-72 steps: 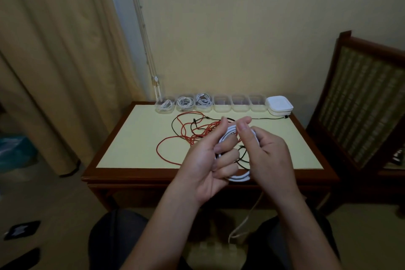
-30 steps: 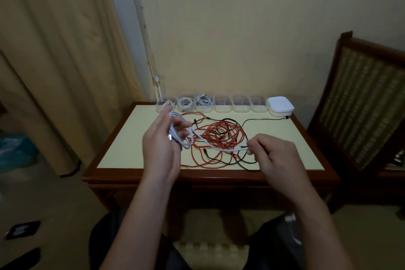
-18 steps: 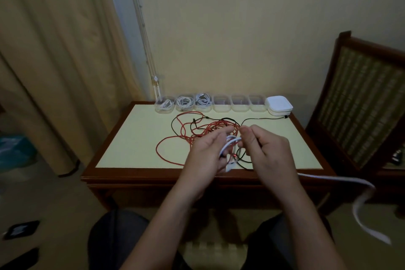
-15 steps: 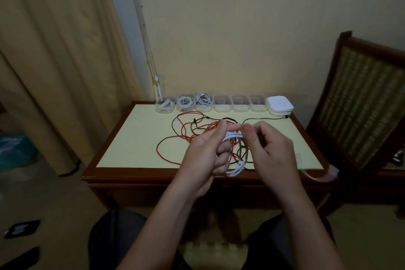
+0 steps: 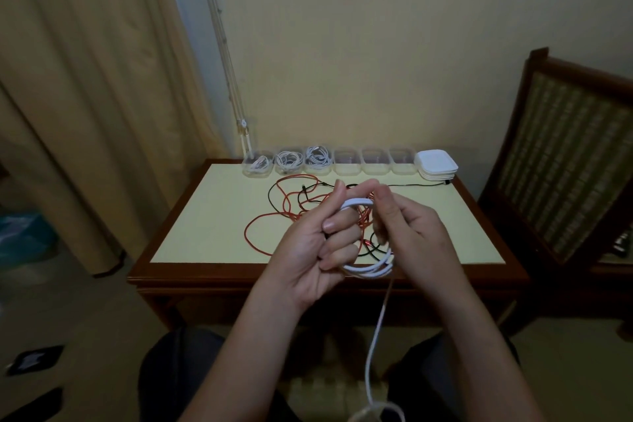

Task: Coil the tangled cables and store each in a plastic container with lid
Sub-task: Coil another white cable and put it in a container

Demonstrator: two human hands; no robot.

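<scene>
6 containers (image 5: 347, 164) along table (image 5: 205, 233) back edge, lid stack (image 5: 436, 164) right of them, cables (image 5: 284, 202) in front

A plain cream wall (image 5: 376, 44) fills the far side in dim light. Beige curtains (image 5: 85, 96) hang at the left down to the tan floor (image 5: 85, 312), and thin pale conduits (image 5: 222, 44) run down the wall beside them. The surface (image 5: 212, 216) is a dark wooden table with a pale yellow top, set against the wall. A dark wooden chair (image 5: 565, 154) with a woven back stands at the right.
</scene>
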